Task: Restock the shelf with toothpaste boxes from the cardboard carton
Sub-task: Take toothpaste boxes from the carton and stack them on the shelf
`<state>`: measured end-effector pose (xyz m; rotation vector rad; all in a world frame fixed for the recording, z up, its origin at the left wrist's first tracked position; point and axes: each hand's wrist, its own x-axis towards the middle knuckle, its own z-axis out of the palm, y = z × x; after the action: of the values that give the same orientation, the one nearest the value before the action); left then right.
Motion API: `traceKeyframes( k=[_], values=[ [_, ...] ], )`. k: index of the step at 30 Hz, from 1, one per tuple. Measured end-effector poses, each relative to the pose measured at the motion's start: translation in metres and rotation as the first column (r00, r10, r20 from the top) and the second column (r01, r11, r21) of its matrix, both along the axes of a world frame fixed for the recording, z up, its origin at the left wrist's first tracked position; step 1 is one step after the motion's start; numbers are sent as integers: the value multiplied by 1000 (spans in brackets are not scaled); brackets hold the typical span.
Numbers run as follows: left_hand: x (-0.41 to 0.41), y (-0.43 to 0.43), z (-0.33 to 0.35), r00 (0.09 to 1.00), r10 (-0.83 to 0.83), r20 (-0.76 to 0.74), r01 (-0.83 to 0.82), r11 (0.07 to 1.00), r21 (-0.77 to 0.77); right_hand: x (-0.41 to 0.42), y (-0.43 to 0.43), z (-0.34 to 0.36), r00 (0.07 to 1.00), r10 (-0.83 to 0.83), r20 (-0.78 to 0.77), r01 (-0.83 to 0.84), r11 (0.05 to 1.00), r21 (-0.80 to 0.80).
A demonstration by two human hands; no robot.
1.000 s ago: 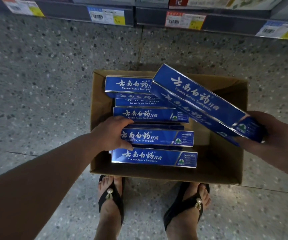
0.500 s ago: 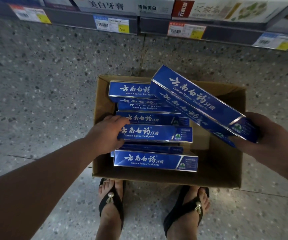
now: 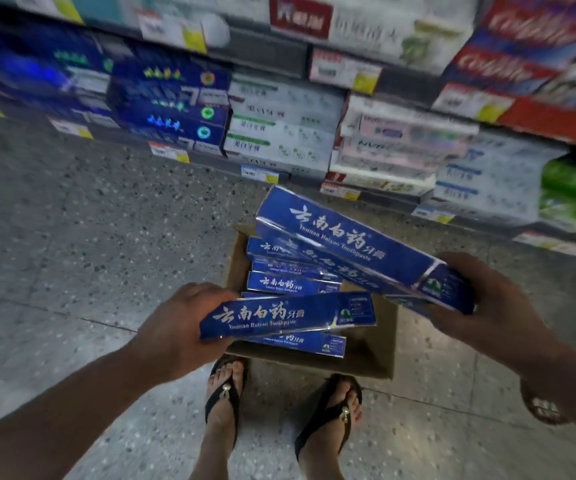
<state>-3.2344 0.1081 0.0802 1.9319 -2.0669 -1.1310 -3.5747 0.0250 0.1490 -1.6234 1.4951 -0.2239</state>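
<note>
A brown cardboard carton stands on the floor in front of my feet, holding several blue toothpaste boxes. My left hand grips one blue toothpaste box by its left end, lifted above the carton. My right hand holds a stack of two blue toothpaste boxes by their right end, slanting up and to the left over the carton. The shelf behind is filled with toothpaste boxes and looks blurred.
Speckled grey floor spreads to the left of the carton. The lower shelf rows carry blue, white, green and red product boxes with yellow price tags. My feet in black sandals stand right behind the carton.
My left hand has lifted one box out of the carton. The view has tilted up, bringing the shelf rows into sight. My right hand still holds its two boxes.
</note>
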Motion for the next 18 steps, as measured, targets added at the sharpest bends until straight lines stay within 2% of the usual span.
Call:
traceKeyframes(
  k=[5,10,16,18],
  values=[
    [13,6,119,995,86,-44,-91,986,-140,27,-11,112,998,52,20,-51,997,-51],
    [32,32,230,979,195,-53,-202,948,-245,55,-17,222,984,147,103,-134,983,-126],
    [56,80,347,938,338,-76,-344,889,-302,94,-11,340,952,279,124,-249,945,-211],
    [72,105,384,899,428,-90,-434,847,-307,119,-7,378,932,343,119,-304,915,-264]
  ],
)
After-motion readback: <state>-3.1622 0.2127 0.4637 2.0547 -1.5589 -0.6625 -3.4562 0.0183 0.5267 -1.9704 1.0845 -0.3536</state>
